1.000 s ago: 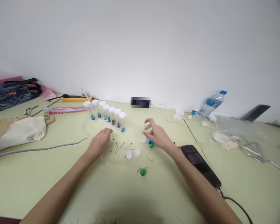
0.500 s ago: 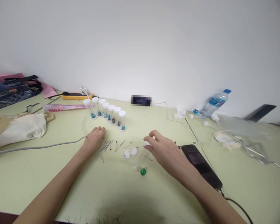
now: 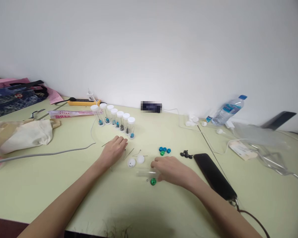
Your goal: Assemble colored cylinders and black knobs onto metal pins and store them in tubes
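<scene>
My right hand [image 3: 171, 169] is closed around one end of a clear plastic tube [image 3: 145, 173], which lies nearly level just above or on the table. Below it sit a green knob-like piece [image 3: 153, 181] and a tiny ring. My left hand [image 3: 114, 149] is lowered over thin bent metal rods [image 3: 129, 154], its fingers curled together; whatever is under the fingertips is hidden. Between the hands are a white cap holding small dark bits [image 3: 131, 162] and another white cap [image 3: 140, 159]. Several capped tubes [image 3: 120, 121] stand in a row behind my left hand, with blue or dark pieces inside.
Blue and green pieces [image 3: 165, 150] and black pieces [image 3: 186, 154] lie beyond my right hand. A phone [image 3: 215, 177] with a cable is to the right. Farther back are a water bottle [image 3: 229, 110], a yellow power strip [image 3: 83, 102] and a grey cable [image 3: 52, 154].
My right hand has lowered the tube from a tilted stance to nearly level, uncovering the blue, green and black pieces. My left hand has shifted right over the rods. The phone screen has gone dark.
</scene>
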`<action>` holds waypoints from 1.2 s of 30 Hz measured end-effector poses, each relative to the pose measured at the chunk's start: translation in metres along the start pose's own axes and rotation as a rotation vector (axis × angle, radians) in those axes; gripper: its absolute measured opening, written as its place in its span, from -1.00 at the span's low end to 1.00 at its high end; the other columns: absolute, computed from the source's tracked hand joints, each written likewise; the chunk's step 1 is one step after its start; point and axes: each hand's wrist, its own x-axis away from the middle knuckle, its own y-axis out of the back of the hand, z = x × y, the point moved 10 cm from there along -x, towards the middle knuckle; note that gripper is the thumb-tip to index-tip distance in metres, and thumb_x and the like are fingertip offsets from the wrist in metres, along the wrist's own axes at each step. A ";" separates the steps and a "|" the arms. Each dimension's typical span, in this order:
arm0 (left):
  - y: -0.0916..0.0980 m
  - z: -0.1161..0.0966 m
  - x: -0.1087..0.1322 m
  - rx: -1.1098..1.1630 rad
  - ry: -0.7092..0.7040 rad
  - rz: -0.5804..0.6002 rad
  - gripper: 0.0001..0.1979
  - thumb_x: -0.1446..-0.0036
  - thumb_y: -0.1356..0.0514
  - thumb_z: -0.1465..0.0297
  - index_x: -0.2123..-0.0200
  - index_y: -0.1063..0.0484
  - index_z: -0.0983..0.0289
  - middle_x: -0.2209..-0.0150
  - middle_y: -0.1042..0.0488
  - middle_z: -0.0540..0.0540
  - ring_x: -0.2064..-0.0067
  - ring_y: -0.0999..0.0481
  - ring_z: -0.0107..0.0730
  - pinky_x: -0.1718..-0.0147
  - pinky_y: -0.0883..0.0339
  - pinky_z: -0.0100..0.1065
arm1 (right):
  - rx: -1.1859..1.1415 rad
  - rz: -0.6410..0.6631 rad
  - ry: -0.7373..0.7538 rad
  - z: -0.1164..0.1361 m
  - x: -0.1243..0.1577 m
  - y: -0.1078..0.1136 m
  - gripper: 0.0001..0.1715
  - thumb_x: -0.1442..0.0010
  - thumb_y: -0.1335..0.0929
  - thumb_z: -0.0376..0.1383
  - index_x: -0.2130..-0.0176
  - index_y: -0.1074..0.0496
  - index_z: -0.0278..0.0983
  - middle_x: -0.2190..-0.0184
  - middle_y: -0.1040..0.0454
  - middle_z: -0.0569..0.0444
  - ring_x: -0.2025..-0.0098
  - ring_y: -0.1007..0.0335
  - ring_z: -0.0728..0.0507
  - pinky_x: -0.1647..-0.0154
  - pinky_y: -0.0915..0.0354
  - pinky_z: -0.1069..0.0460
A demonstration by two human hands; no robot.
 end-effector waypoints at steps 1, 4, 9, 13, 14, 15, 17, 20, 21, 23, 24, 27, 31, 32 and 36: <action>0.000 -0.003 0.000 0.024 -0.017 -0.012 -0.74 -0.32 0.08 0.40 0.22 -0.39 0.32 0.33 -0.44 0.16 0.25 -0.35 -0.20 0.37 -0.24 -0.28 | 0.010 0.019 -0.007 0.000 -0.002 -0.005 -0.82 -0.07 -0.44 -0.31 0.30 -0.40 -0.30 0.35 -0.46 0.04 0.37 -0.39 -0.14 0.53 0.04 0.07; 0.004 -0.006 0.001 0.106 -0.046 -0.049 -0.74 -0.32 0.08 0.40 0.20 -0.39 0.32 0.32 -0.46 0.16 0.24 -0.37 -0.21 0.34 -0.27 -0.28 | 0.016 0.018 -0.022 -0.004 -0.003 -0.005 -0.91 -0.07 -0.38 -0.41 0.32 -0.40 -0.31 0.36 -0.46 0.01 0.37 -0.40 -0.15 0.51 0.00 0.07; 0.021 -0.016 0.005 0.356 -0.086 -0.095 -0.77 -0.31 0.02 0.36 0.06 -0.34 0.27 0.13 -0.45 0.16 0.08 -0.40 -0.28 0.13 -0.32 -0.30 | -0.261 -0.226 -0.069 -0.019 0.003 0.038 -0.74 -0.17 -0.35 -0.29 0.10 -0.33 -0.23 0.18 -0.47 0.05 0.28 -0.38 -0.13 0.33 -0.18 0.03; 0.031 -0.041 0.008 0.907 -0.056 -0.070 -0.68 -0.25 -0.08 0.29 -0.05 -0.29 0.22 0.00 -0.41 0.18 -0.03 -0.38 -0.21 0.01 -0.27 -0.23 | -0.487 -0.391 -0.086 -0.014 0.002 0.052 -0.67 -0.21 -0.35 -0.21 0.04 -0.30 -0.22 0.12 -0.45 0.07 0.35 -0.36 -0.05 0.29 -0.24 0.04; 0.031 -0.048 0.009 1.014 -0.040 -0.066 -0.68 -0.24 -0.09 0.28 -0.04 -0.30 0.23 0.01 -0.41 0.19 -0.02 -0.38 -0.19 0.00 -0.26 -0.21 | -0.514 -0.402 -0.074 -0.008 -0.001 0.050 -0.68 -0.21 -0.35 -0.22 0.04 -0.31 -0.23 0.14 -0.45 0.07 0.36 -0.36 -0.04 0.30 -0.25 0.05; 0.032 -0.053 0.010 1.111 -0.018 -0.070 -0.70 -0.24 -0.09 0.29 -0.01 -0.32 0.23 0.01 -0.41 0.19 -0.03 -0.38 -0.17 0.00 -0.26 -0.20 | -0.531 -0.404 -0.061 -0.002 -0.004 0.048 -0.69 -0.22 -0.35 -0.22 0.05 -0.31 -0.23 0.17 -0.45 0.06 0.36 -0.37 -0.05 0.31 -0.26 0.05; 0.033 -0.057 0.012 1.268 0.030 -0.100 -0.74 -0.25 -0.08 0.31 0.01 -0.32 0.23 0.02 -0.41 0.20 -0.01 -0.40 -0.17 0.02 -0.28 -0.20 | -0.521 -0.409 -0.034 0.008 -0.007 0.046 -0.75 -0.25 -0.32 -0.26 0.05 -0.33 -0.25 0.21 -0.46 0.05 0.31 -0.39 -0.08 0.31 -0.26 0.06; 0.037 -0.045 0.014 1.346 0.104 -0.189 -0.77 -0.25 -0.09 0.33 0.04 -0.31 0.23 0.04 -0.42 0.19 0.00 -0.41 -0.18 0.06 -0.29 -0.21 | -0.392 -0.439 -0.032 0.012 0.001 0.058 -0.79 -0.32 -0.24 -0.35 0.07 -0.37 -0.27 0.19 -0.45 0.00 0.19 -0.40 -0.12 0.24 -0.26 0.03; 0.039 -0.039 0.015 1.343 0.129 -0.212 -0.79 -0.24 -0.09 0.33 0.07 -0.32 0.24 0.08 -0.43 0.18 0.03 -0.42 -0.18 0.09 -0.29 -0.22 | -0.335 -0.445 -0.044 0.011 0.006 0.064 -0.78 -0.33 -0.22 -0.36 0.08 -0.39 -0.27 0.18 -0.45 -0.01 0.18 -0.40 -0.12 0.23 -0.26 0.02; 0.038 -0.027 0.014 1.346 0.181 -0.208 -0.82 -0.25 -0.08 0.31 0.14 -0.32 0.26 0.23 -0.45 0.13 0.17 -0.48 -0.25 0.21 -0.33 -0.27 | -0.240 -0.427 -0.053 0.012 0.018 0.074 -0.78 -0.34 -0.22 -0.32 0.11 -0.42 -0.25 0.22 -0.45 0.02 0.21 -0.40 -0.12 0.25 -0.24 0.03; 0.037 -0.023 0.013 1.357 0.205 -0.190 -0.82 -0.26 -0.07 0.30 0.16 -0.31 0.27 0.32 -0.44 0.08 0.28 -0.48 -0.30 0.29 -0.33 -0.30 | -0.202 -0.386 -0.035 0.016 0.022 0.075 -0.80 -0.33 -0.24 -0.29 0.13 -0.43 -0.23 0.24 -0.45 0.04 0.24 -0.40 -0.11 0.28 -0.23 0.04; 0.031 -0.017 0.011 1.409 0.278 -0.148 -0.77 -0.29 0.00 0.26 0.11 -0.28 0.27 0.52 -0.30 -0.06 0.52 -0.39 -0.44 0.48 -0.28 -0.38 | -0.087 -0.252 0.040 0.030 0.028 0.064 -0.92 -0.22 -0.36 -0.28 0.28 -0.45 -0.25 0.35 -0.45 0.09 0.35 -0.39 -0.10 0.43 -0.14 0.07; 0.021 -0.020 0.010 1.444 0.330 -0.087 -0.68 -0.29 0.01 0.23 0.02 -0.28 0.30 0.55 -0.21 -0.09 0.58 -0.31 -0.49 0.55 -0.24 -0.40 | 0.032 -0.151 0.079 0.038 0.023 0.042 -0.79 -0.14 -0.34 -0.53 0.47 -0.39 -0.30 0.50 -0.42 0.11 0.50 -0.32 -0.05 0.56 0.03 0.07; 0.018 -0.022 0.009 1.439 0.327 -0.060 -0.67 -0.28 0.00 0.23 0.01 -0.29 0.30 0.54 -0.22 -0.09 0.58 -0.31 -0.50 0.54 -0.25 -0.40 | 0.039 -0.160 0.079 0.037 0.021 0.042 -0.76 -0.12 -0.31 -0.58 0.48 -0.38 -0.31 0.50 -0.43 0.11 0.50 -0.31 -0.05 0.56 0.03 0.06; 0.013 -0.029 0.008 1.417 0.273 0.020 -0.67 -0.24 -0.07 0.22 0.02 -0.32 0.29 0.48 -0.25 -0.05 0.55 -0.30 -0.51 0.51 -0.26 -0.41 | -0.116 -0.327 0.029 0.016 0.026 0.067 -0.69 -0.13 -0.23 -0.62 0.34 -0.42 -0.29 0.43 -0.47 0.10 0.42 -0.37 -0.05 0.46 -0.15 0.08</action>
